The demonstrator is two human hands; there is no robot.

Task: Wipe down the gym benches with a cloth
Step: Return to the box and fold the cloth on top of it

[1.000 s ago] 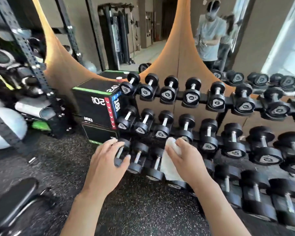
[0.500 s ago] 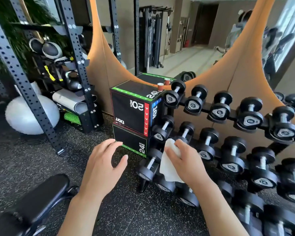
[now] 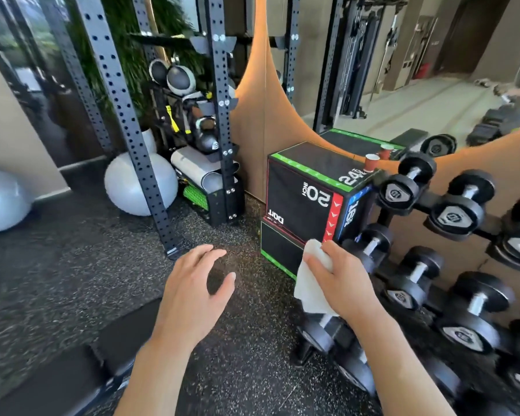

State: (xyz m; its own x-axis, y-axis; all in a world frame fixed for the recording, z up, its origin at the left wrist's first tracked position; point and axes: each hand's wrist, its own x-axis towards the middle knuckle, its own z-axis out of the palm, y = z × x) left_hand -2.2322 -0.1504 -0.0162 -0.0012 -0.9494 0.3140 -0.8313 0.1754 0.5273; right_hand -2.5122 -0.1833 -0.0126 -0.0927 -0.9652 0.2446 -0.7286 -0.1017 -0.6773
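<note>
My right hand (image 3: 344,280) grips a crumpled white cloth (image 3: 309,283) in the air, in front of the left end of the dumbbell rack (image 3: 415,265). My left hand (image 3: 192,292) hovers over the floor with its fingers loosely spread and nothing in it. A black padded gym bench (image 3: 60,376) lies at the bottom left, below and left of my left hand, only partly in view.
A black plyo box (image 3: 300,193) with a red paper cup (image 3: 372,162) on top stands left of the rack. A black perforated upright (image 3: 123,121) rises ahead, with grey exercise balls (image 3: 123,184), a rolled mat and kettlebells behind it. Speckled rubber floor (image 3: 102,265) spreads around.
The view has swung left from the dumbbell rack. My left hand has come off the small dumbbells and hangs over the floor. My right hand, still with the cloth, left the dumbbells.
</note>
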